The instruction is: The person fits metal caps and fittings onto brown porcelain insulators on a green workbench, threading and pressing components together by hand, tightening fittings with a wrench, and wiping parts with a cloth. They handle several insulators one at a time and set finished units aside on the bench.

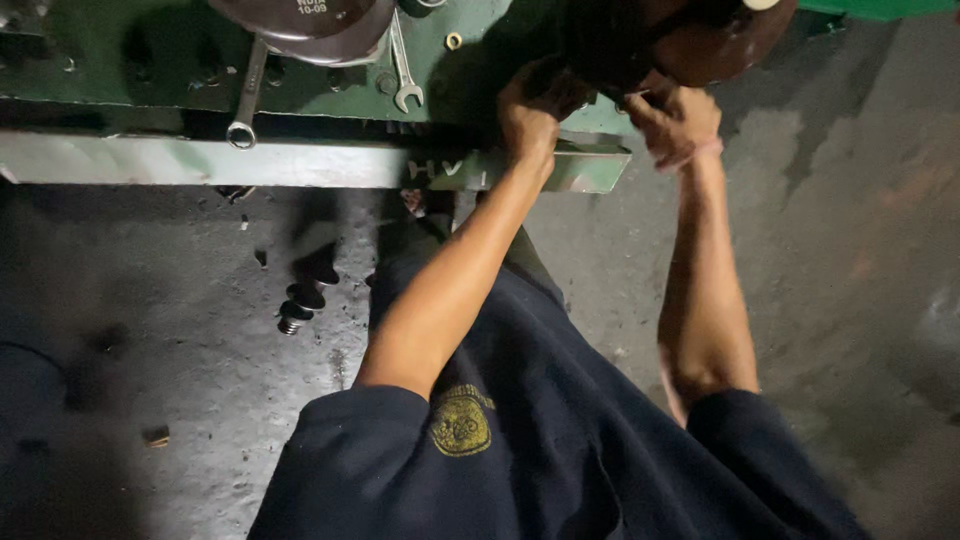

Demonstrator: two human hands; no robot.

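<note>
A dark brown, rounded part point(700, 40) sits at the corner of a green metal frame point(300, 160). My left hand point(528, 115) reaches up to it, with its fingers curled around the part's shadowed lower edge. My right hand point(678, 125) is at the underside of the same part, fingers bent and slightly blurred. Whether it grips anything is unclear. Both forearms stretch out from my dark blue short sleeves.
A second brown domed part point(310, 25) stands on the green top. Beside it lie a ring spanner point(245, 95) and an open-end spanner point(403, 72). Several bolts point(298, 305) lie on the stained concrete floor point(860, 250) below the frame.
</note>
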